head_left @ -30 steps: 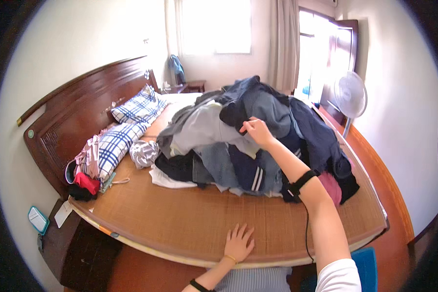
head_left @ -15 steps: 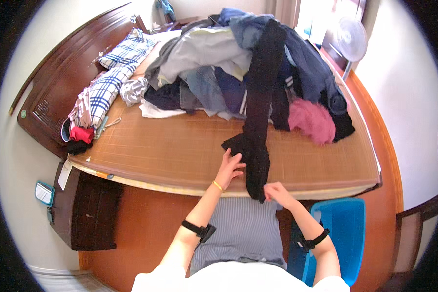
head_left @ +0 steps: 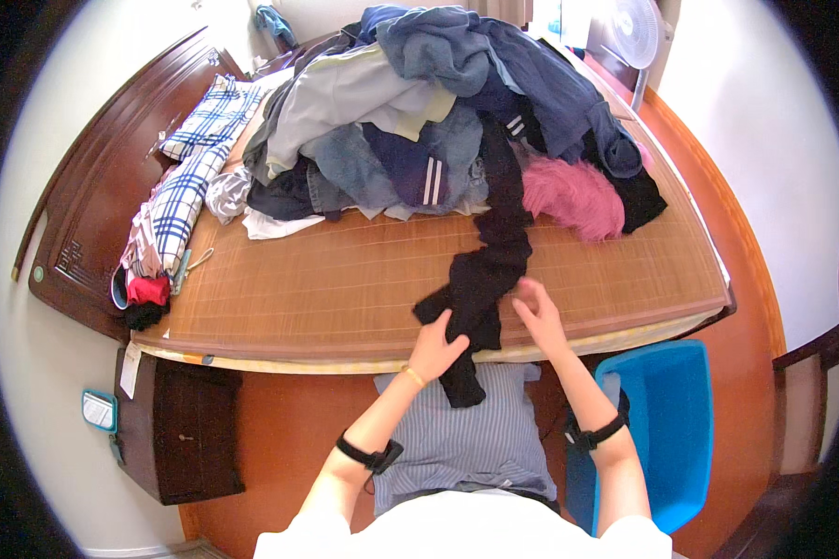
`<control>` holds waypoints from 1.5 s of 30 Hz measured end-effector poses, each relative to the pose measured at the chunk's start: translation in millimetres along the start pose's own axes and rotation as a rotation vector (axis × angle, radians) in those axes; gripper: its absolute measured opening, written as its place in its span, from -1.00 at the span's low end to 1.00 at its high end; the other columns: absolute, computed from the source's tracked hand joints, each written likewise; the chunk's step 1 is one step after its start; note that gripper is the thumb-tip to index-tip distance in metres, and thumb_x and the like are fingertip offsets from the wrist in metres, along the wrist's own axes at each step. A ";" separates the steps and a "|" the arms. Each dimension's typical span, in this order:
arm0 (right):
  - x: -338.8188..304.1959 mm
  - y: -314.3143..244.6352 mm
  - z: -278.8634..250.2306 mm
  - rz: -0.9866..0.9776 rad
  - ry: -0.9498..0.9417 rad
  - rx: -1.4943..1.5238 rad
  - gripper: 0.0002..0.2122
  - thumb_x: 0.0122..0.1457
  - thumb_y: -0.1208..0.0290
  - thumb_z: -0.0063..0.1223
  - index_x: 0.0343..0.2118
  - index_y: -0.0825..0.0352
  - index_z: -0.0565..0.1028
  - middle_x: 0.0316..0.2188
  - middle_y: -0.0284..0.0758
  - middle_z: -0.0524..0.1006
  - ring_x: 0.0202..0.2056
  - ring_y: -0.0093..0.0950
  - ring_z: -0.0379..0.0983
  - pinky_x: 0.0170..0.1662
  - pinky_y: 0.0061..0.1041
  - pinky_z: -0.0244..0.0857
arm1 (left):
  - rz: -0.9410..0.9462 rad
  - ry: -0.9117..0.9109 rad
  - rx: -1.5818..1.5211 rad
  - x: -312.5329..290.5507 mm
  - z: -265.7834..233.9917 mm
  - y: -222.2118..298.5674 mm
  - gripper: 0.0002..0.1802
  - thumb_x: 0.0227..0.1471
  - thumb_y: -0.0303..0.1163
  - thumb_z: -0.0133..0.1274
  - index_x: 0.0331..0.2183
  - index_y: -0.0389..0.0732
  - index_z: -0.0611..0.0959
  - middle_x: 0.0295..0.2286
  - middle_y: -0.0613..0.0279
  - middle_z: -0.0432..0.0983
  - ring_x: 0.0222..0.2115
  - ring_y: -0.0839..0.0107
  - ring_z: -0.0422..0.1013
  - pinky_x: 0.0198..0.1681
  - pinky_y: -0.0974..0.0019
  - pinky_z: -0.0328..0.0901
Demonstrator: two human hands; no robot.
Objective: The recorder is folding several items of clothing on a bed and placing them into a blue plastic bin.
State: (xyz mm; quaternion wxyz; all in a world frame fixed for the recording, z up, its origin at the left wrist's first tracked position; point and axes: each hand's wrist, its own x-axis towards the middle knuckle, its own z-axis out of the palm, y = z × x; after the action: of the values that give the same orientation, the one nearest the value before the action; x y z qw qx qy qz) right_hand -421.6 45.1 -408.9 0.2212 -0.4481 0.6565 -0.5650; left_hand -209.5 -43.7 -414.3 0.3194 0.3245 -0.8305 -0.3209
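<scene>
Black garment overhanging bed edge

White short sleeves, black wrist straps, gold bracelet.

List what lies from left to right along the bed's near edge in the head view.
Red and black cloth bundle → left hand → black garment → right hand → blue plastic bin, lower, beside the bed.
</scene>
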 end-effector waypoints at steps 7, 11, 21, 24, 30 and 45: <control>24.6 57.9 42.5 0.015 -0.104 0.211 -0.49 0.00 0.56 0.10 0.07 0.38 0.29 0.01 -0.22 0.36 0.03 -0.46 0.30 0.08 -0.53 0.19 | -0.230 -0.699 -0.285 -26.6 -26.2 34.4 -0.64 0.14 -0.17 -0.02 -0.38 -0.33 0.53 -0.51 -0.02 0.50 -0.54 0.24 0.45 -0.41 0.23 0.33; 17.3 4.0 33.8 0.147 -0.197 0.218 -0.67 -0.05 0.58 0.12 -0.16 0.32 0.38 -0.29 -0.40 0.42 -0.30 -0.60 0.35 -0.20 -0.57 0.28 | -0.163 0.007 0.176 -22.3 -33.6 -4.5 -0.67 0.07 -0.18 0.05 -0.24 -0.23 0.58 -0.19 0.01 0.47 -0.17 0.10 0.37 -0.13 0.16 0.27; 2.7 12.6 -30.7 -0.243 0.221 -0.175 -0.37 0.03 0.56 0.11 0.20 0.32 0.17 0.16 -0.22 0.22 0.15 -0.34 0.17 0.15 -0.39 0.10 | 0.094 -0.214 0.158 -15.1 2.4 -2.4 -0.51 0.04 -0.09 0.08 -0.12 -0.26 0.50 0.01 -0.06 0.33 0.11 -0.01 0.14 0.18 -0.04 -0.02; -59.0 -33.1 -8.9 0.051 -0.009 -0.232 -0.31 -0.05 0.37 0.26 0.19 0.21 0.21 0.15 -0.13 0.20 0.19 -0.22 0.12 0.23 -0.24 -0.01 | -0.115 -0.226 -0.107 -15.0 -7.0 6.9 -0.63 0.10 -0.15 0.03 -0.19 -0.25 0.48 -0.14 -0.04 0.42 -0.04 0.10 0.30 0.05 0.14 0.13; -76.4 -24.5 1.0 -0.074 -0.198 -0.453 -0.49 -0.13 0.50 0.23 -0.02 0.26 0.41 -0.11 -0.16 0.41 -0.01 -0.18 0.32 0.08 -0.29 0.19 | -0.375 -0.035 -0.737 -1.7 -21.4 6.6 -0.80 0.21 -0.31 -0.05 -0.23 -0.24 0.39 -0.40 0.33 0.35 -0.34 0.61 0.22 -0.20 0.48 0.20; -98.4 -60.0 40.4 -0.027 -0.313 -0.593 -0.67 -0.06 0.13 0.26 -0.43 0.28 0.43 -0.43 -0.25 0.40 -0.36 -0.25 0.36 -0.32 -0.32 0.21 | -0.225 0.172 0.253 -26.3 -45.0 -51.3 -0.64 0.06 -0.17 0.06 -0.18 -0.21 0.55 0.01 0.01 0.29 0.07 0.01 0.14 0.13 0.04 0.02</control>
State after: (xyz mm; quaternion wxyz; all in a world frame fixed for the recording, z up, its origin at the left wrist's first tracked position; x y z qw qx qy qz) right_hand -319.9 108.0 -384.4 0.1719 -0.5831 0.7443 -0.2765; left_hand -143.7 -68.8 -434.2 0.3077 0.4793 -0.7923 -0.2188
